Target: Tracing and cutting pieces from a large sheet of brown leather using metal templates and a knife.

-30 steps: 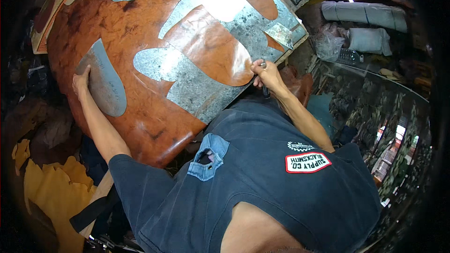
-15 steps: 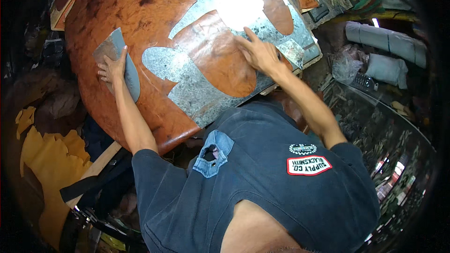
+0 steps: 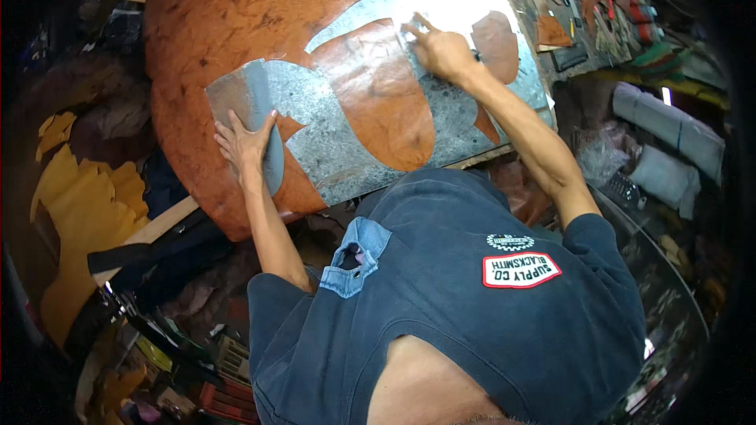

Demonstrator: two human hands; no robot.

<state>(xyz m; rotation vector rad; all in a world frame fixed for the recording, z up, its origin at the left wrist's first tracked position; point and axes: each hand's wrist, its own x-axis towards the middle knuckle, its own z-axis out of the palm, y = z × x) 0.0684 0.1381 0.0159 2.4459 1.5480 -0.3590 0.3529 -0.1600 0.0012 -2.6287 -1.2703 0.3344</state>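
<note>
The left hand lies flat with fingers spread on a grey board, which rests over the brown hide at its cut edge. The right hand is half curled with a finger pointing forward; whether it grips anything I cannot tell, though something small and dark shows beside it. One large leather piece is already cut free, lying between the hands, and a smaller piece lies just right of the right hand. Most of the hide, ahead of and around the left hand, looks uncut. The board covers part of it, and glare washes out the metal-topped counter ahead of the right hand. Wrapped rolls sit farther right; yellow leather hangs left of the left hand.
</note>
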